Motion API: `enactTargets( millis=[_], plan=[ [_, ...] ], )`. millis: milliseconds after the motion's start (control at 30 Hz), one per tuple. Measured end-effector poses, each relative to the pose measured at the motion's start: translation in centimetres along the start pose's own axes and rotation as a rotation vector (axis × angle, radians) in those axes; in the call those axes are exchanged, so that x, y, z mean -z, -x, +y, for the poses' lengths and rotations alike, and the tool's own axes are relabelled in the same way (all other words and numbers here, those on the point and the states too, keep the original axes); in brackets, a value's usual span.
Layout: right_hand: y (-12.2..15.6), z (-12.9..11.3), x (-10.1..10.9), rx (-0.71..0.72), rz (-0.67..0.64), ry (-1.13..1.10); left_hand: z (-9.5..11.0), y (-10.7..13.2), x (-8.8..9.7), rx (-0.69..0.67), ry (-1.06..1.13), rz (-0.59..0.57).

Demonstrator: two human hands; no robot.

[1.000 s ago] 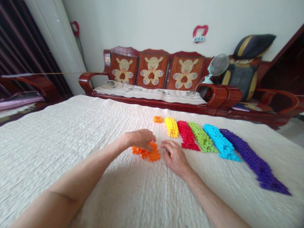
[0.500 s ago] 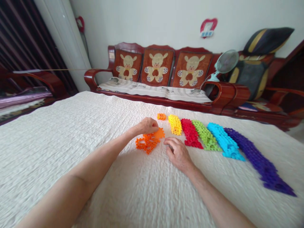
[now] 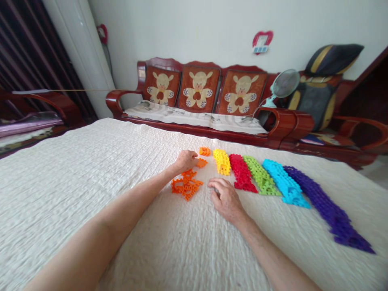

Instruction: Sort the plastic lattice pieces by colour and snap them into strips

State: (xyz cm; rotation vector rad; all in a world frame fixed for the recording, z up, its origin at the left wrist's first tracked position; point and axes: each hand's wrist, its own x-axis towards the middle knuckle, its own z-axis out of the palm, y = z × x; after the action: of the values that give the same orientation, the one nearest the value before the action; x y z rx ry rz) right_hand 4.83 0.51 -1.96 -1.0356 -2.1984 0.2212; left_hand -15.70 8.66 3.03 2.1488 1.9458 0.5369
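Pale quilted cloth (image 3: 100, 161) covers the broad surface before you, and beyond its far edge stands a dark red wooden sofa (image 3: 200, 131) with three brown cushions (image 3: 198, 87) showing cream animal figures. Behind it runs a plain wall (image 3: 182, 28) with a pink heart-shaped frame (image 3: 262, 42); a small fan (image 3: 285, 83) stands at the sofa's right armrest, and a dark curtain (image 3: 36, 48) hangs on the far left. Your left hand (image 3: 187, 161) reaches forward over the cloth, palm down, its fingertips at the left side of a flat orange piece (image 3: 201, 163); you cannot tell from this view whether that grip pinches the piece or only touches it. That piece lies just on the near side of a small orange stack (image 3: 204, 151). Nearer to you, below your left wrist, sits a loose heap of orange openwork pieces (image 3: 186, 186). Your right hand (image 3: 226, 198) rests on the cloth to the right of the heap, its grip released, fingers loosely bent. Past it, side by side toward the right, lie a yellow row (image 3: 222, 161), a red row (image 3: 242, 173), a green row (image 3: 261, 176), a blue row (image 3: 285, 184) and a long purple row (image 3: 325, 208), whose near end tapers to a point.
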Motion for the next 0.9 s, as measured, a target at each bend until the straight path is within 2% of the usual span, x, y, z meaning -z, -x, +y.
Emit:
enactTargets(
  millis=[100, 233, 333, 433, 600, 667, 800, 900],
  plan=[
    [0.0, 0.0, 0.0, -0.004, 0.001, 0.004, 0.0, 0.2, -0.2, -0.072, -0.043, -0.023],
    [0.0, -0.2, 0.1, -0.003, 0.015, 0.008, 0.6, 0.7, -0.4, -0.247, -0.15, -0.107],
    [0.0, -0.3, 0.2, -0.009, 0.016, 0.01, 1.1, 1.0, -0.5, -0.283, -0.259, -0.135],
    [0.0, -0.4, 0.1, -0.015, 0.016, 0.009, 1.4, 1.0, -0.9, -0.261, -0.287, -0.067],
    [0.1, -0.4, 0.1, -0.031, 0.007, 0.006, 0.6, 0.4, -1.3, -0.099, -0.073, 0.051],
    [0.1, -0.4, 0.1, -0.033, 0.001, 0.002, 0.1, 0.2, -1.3, -0.089, -0.033, 0.063],
    [0.1, -0.4, 0.1, -0.04, -0.017, -0.01, -0.5, 0.1, -1.0, -0.118, -0.122, 0.088],
    [0.1, -0.4, 0.1, -0.045, -0.02, -0.012, -0.7, 0.1, -0.9, -0.063, -0.224, 0.053]
  ],
)
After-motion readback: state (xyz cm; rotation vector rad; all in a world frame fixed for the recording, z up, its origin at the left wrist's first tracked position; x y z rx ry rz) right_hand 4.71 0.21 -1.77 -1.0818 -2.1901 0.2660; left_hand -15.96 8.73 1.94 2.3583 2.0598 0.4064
